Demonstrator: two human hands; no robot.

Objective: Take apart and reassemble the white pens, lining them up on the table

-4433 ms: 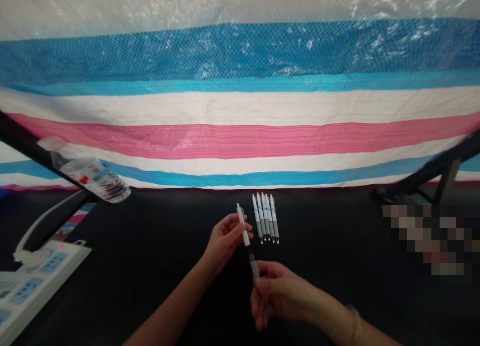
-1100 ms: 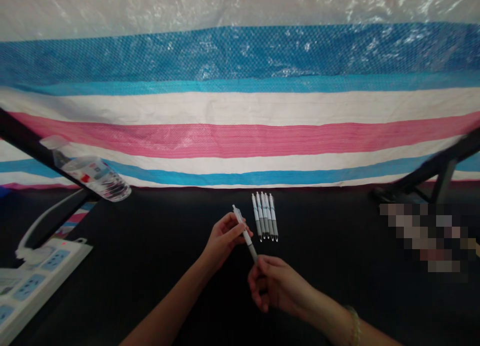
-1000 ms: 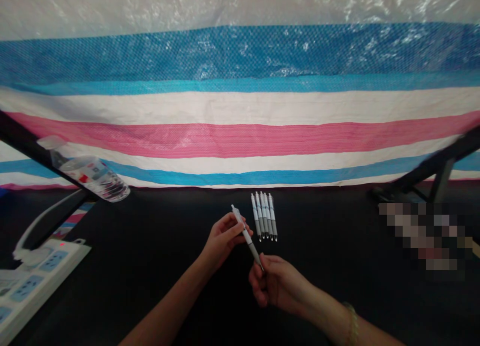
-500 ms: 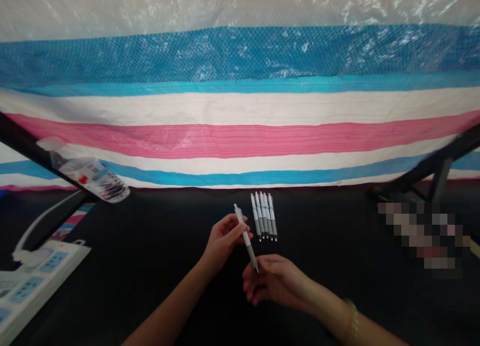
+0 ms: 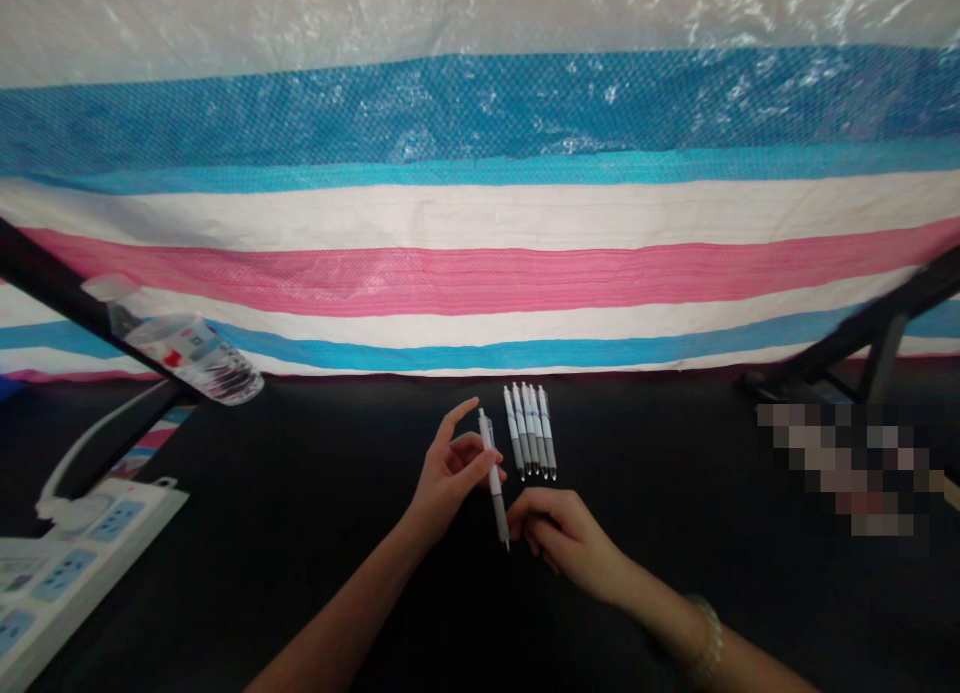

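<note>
My left hand (image 5: 450, 468) pinches a white and grey pen (image 5: 494, 478) by its upper barrel, with the index finger lifted and the tip pointing down at the black table (image 5: 315, 533). My right hand (image 5: 559, 541) is just right of the pen's tip, fingers curled loosely, apart from the pen by a small gap. A row of several matching pens (image 5: 530, 431) lies side by side on the table just beyond both hands.
A clear water bottle (image 5: 184, 348) leans at the left. A white power strip (image 5: 67, 573) sits at the near left. A striped blue, white and pink tarp (image 5: 480, 273) hangs behind the table. Black stand legs (image 5: 862, 348) rise at the right.
My right hand has let go of the pen's lower end and pulled slightly right. The left hand now holds the pen alone, more upright, with its index finger raised.
</note>
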